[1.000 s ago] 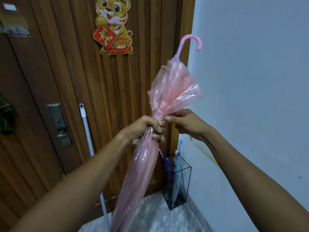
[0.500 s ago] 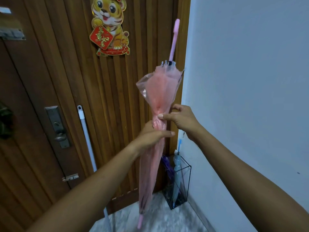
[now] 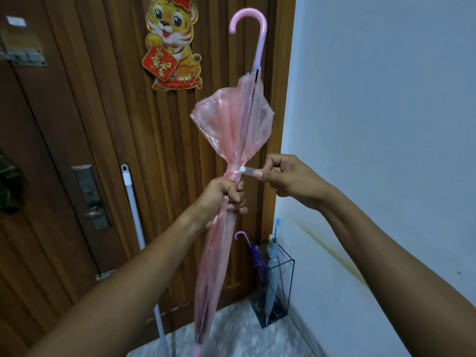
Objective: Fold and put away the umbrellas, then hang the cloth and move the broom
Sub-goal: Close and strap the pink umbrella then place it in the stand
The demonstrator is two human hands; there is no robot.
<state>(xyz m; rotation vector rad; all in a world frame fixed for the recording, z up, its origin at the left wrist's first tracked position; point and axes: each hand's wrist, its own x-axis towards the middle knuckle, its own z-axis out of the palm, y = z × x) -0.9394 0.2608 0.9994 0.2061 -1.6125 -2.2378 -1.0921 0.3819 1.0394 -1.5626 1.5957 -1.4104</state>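
Observation:
A pink see-through umbrella [image 3: 231, 124] stands nearly upright before me, hooked handle at the top, tip near the floor. My left hand [image 3: 224, 197] is closed around its gathered canopy at mid-length. My right hand [image 3: 286, 173] pinches the umbrella's clear strap [image 3: 247, 170], pulled out to the right, with a white snap button at its canopy end. A glass umbrella stand [image 3: 286, 284] in the corner holds a purple umbrella [image 3: 253, 256] and a light blue umbrella [image 3: 271, 266]. The broom's white handle [image 3: 132, 207] leans on the door. I see no cloth.
A brown wooden door [image 3: 90, 112] with a metal lock plate [image 3: 90, 197] and a tiger decoration [image 3: 172, 42] fills the left and middle. A pale wall [image 3: 386, 124] runs along the right. Speckled floor [image 3: 231, 331] shows below.
The umbrella has turned so its hooked handle curves left again. My right hand has drawn the strap out to the right of the canopy. My left hand still holds the canopy.

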